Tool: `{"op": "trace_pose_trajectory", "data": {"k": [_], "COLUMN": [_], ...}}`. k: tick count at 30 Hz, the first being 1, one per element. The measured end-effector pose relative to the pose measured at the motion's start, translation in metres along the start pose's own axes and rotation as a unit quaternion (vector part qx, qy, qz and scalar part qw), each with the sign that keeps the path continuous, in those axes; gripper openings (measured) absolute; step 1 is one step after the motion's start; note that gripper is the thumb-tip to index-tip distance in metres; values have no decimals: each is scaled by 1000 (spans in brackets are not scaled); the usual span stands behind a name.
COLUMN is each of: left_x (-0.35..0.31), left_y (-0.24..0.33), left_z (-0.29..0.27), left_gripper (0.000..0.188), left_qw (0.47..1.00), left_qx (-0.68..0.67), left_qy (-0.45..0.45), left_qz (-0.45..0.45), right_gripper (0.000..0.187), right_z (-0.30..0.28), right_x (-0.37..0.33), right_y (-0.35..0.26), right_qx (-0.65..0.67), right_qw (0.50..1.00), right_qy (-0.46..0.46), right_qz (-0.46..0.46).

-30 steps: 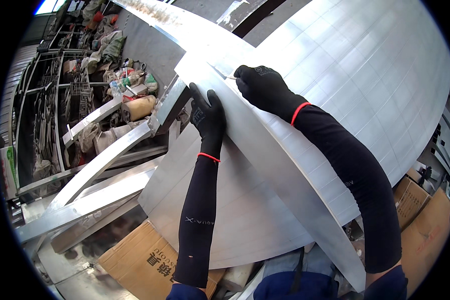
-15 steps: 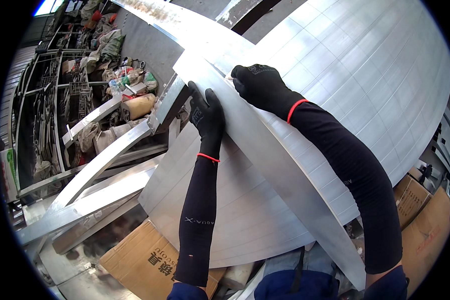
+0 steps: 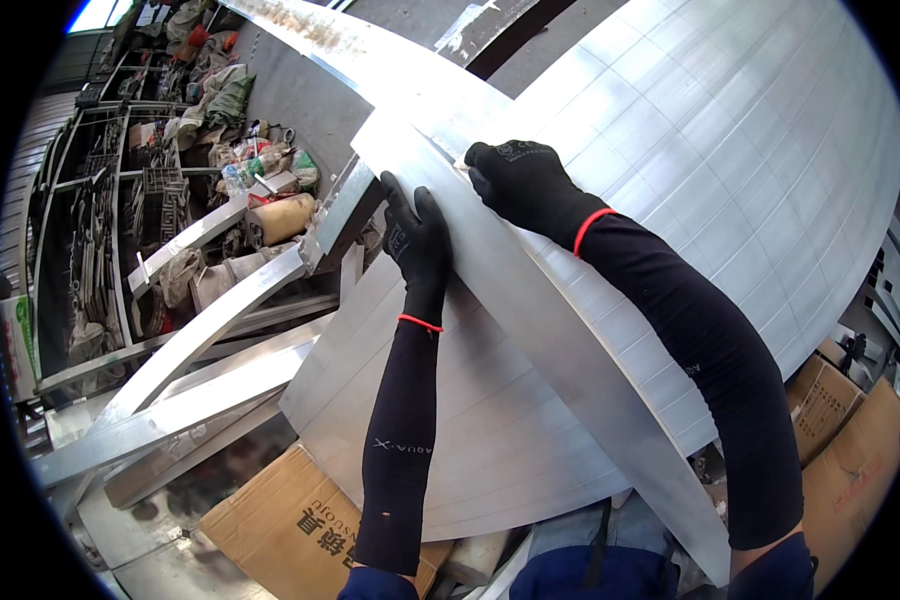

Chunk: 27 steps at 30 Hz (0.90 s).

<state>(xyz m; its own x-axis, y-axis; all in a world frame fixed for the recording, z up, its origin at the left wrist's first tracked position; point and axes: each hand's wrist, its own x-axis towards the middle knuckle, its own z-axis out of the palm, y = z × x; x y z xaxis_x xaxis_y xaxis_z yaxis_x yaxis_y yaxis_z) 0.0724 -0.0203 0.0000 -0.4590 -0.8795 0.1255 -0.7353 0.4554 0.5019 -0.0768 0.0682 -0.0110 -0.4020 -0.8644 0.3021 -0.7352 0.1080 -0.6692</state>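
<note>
The person's left hand [image 3: 417, 240], in a black glove, is on the left edge of a long flat metal strip [image 3: 570, 360], near its far end. Its thumb and pointing finger stick out toward the far side, but the other fingers are hard to see, so I cannot tell if it grips the edge or just presses. The right hand [image 3: 518, 178], in a black glove too, is curled up tight around a small pale thing [image 3: 461, 164]. Only the tip peeks out, just by the right edge of the strip. The strip runs slantwise from the far left to the near right, across a big shiny sheet [image 3: 720, 150] with thin lines on it. At the far left, a shiny bar [image 3: 300, 25] has brown stains. Over on the left are a bendy metal bar [image 3: 205, 320] and a tan roll [image 3: 282, 219]. A brown cardboard box [image 3: 260, 520] lies near, on the left, and another cardboard box [image 3: 820, 405] is near, on the right.
</note>
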Motion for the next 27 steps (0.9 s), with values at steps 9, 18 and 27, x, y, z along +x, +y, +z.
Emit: {"op": "trace_pose_trajectory", "data": {"k": [9,18,27], "left_x": [1,2,1], "left_y": [-3,-6,-12], "left_z": [2,5,12], "left_gripper": [64,65,65], "left_qw": [1000,996,993], "left_qx": [11,80,113], "left_qy": [-4,16,-32], "left_qz": [-1,18,27], "right_gripper": [14,12,20], "right_z": [2,-8,-54], "right_x": [1,-18,-110], "right_y": [1,-2,-10], "right_qx": [-4,-27,-59], "right_qw": [1000,998,992], "right_qy": [-3,5,-110], "right_qz": [-1,-58,-32]}}
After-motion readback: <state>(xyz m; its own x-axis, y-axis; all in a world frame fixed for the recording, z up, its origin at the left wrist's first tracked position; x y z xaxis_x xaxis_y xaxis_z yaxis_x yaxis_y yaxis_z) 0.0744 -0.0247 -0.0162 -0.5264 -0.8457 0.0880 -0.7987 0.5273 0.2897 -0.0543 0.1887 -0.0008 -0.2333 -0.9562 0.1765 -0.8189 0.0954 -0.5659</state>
